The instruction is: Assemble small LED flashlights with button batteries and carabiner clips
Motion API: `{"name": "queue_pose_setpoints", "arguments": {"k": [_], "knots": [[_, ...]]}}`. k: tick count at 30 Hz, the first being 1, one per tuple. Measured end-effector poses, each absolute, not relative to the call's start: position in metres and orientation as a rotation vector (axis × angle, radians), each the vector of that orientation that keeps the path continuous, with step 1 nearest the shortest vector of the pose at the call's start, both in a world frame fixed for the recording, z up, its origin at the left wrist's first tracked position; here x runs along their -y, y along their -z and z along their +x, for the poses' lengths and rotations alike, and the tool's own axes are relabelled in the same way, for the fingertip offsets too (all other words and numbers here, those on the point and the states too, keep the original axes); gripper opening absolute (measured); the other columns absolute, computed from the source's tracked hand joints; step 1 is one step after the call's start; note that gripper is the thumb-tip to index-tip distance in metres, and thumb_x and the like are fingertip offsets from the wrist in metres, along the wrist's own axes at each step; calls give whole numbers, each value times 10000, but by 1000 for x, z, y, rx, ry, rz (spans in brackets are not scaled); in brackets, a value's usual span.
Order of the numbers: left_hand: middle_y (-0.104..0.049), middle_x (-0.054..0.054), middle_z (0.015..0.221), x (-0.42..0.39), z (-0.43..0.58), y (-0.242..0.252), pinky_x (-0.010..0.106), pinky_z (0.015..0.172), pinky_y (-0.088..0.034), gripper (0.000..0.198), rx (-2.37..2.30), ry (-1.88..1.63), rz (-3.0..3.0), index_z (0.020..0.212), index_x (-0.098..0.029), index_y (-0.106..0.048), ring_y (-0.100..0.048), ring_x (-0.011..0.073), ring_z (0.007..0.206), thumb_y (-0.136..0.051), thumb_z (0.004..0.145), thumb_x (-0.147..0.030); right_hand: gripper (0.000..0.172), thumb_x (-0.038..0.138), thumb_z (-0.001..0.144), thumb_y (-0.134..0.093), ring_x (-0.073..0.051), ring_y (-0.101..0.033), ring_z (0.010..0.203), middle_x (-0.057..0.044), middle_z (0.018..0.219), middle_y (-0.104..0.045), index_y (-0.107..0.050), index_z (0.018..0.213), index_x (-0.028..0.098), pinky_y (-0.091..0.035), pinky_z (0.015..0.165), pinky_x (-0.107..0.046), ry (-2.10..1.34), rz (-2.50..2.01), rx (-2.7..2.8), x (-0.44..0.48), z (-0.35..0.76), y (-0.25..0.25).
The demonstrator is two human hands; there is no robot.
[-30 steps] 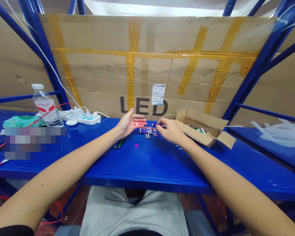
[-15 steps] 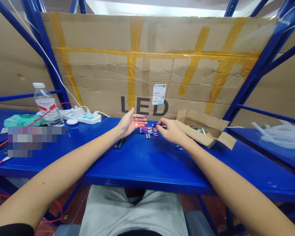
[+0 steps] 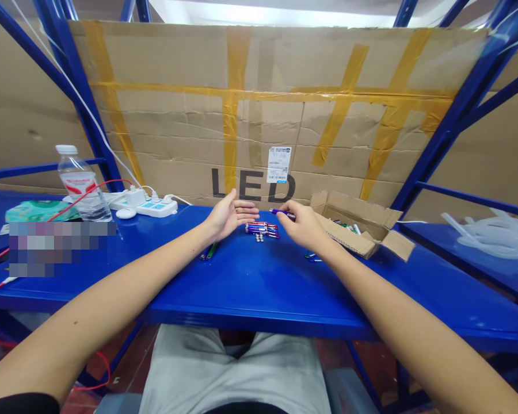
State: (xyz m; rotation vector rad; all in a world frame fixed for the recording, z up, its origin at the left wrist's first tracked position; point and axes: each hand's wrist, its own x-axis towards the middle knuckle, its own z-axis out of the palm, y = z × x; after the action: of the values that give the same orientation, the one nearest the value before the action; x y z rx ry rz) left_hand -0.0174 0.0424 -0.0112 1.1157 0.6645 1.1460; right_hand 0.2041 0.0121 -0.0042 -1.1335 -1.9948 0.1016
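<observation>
My left hand point(image 3: 233, 216) is held with its palm turned inward and fingers stretched out, holding nothing. Between my right hand's point(image 3: 301, 223) thumb and fingers is a purple pen-like tube point(image 3: 285, 214), its tip pointing left. Several red and purple metallic tubes point(image 3: 262, 229) lie side by side on the blue table point(image 3: 242, 287), between my hands. Just below them sit several tiny silver pieces point(image 3: 259, 237). Green and dark tubes point(image 3: 210, 252) rest under my left wrist. Blue and green clip-like items point(image 3: 312, 257) are beside my right wrist.
An open cardboard box point(image 3: 354, 236) with small tubes stands at the right. On the left are a water bottle point(image 3: 84, 190), a green packet point(image 3: 41, 211), a white power strip point(image 3: 155, 207) and red cable. Clear tubing point(image 3: 492, 236) lies far right. A cardboard panel point(image 3: 176, 138) backs the table.
My right hand has lifted slightly and turned, raising the purple tube off the row. The red light spot on my left hand is gone.
</observation>
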Motion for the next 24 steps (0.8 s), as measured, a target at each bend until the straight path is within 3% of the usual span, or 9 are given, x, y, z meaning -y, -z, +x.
{"name": "queue_pose_setpoints", "arguments": {"k": [24], "knots": [[-725, 199, 953, -39, -16, 9, 406, 913, -513, 624, -689, -1152, 1106, 914, -85, -677, -691, 288, 951, -275, 971, -559, 165, 276, 875, -517, -185, -603, 717, -49, 778, -699, -628, 798, 181, -410, 666, -296, -89, -1099, 2018, -13, 205, 6]]}}
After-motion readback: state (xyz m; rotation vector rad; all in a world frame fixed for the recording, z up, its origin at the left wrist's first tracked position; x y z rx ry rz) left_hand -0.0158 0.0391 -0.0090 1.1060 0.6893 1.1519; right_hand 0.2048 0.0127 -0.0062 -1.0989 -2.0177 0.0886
